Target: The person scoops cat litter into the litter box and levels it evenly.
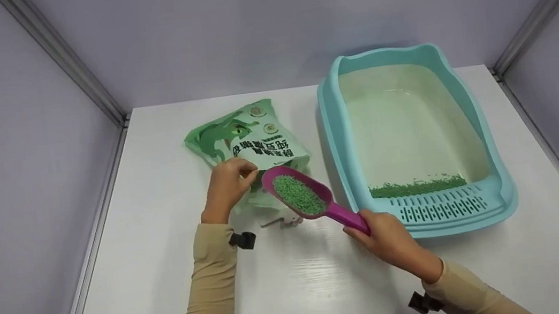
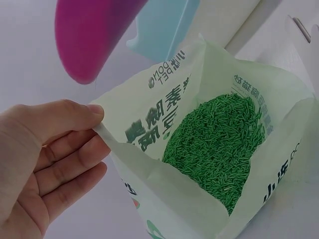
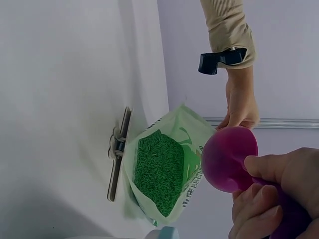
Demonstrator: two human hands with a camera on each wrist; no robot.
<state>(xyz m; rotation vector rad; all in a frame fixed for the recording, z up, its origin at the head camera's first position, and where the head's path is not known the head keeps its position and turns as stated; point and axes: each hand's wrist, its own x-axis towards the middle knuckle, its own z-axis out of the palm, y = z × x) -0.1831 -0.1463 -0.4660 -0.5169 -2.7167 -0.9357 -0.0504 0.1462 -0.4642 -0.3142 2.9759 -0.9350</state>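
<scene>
My left hand (image 1: 232,185) pinches the rim of a green and white bag (image 2: 164,184) between thumb and forefinger. The bag's mouth gapes, and green litter pellets (image 2: 214,144) show inside. My right hand (image 1: 387,237) grips the handle of a magenta scoop (image 1: 338,211), which carries a heap of green pellets (image 1: 298,195). The scoop is over the table beside the bag's mouth, its tip close to the left fingers. In the right wrist view the scoop (image 3: 229,159) shows its underside, with the right thumb along it.
A light blue litter box (image 1: 333,133) stands on the right, with a strip of green pellets (image 1: 418,187) at its near end by the slotted step. A clip with a long bar (image 3: 118,154) lies on the white table (image 1: 287,296) by the bag. Walls enclose the table's back and sides.
</scene>
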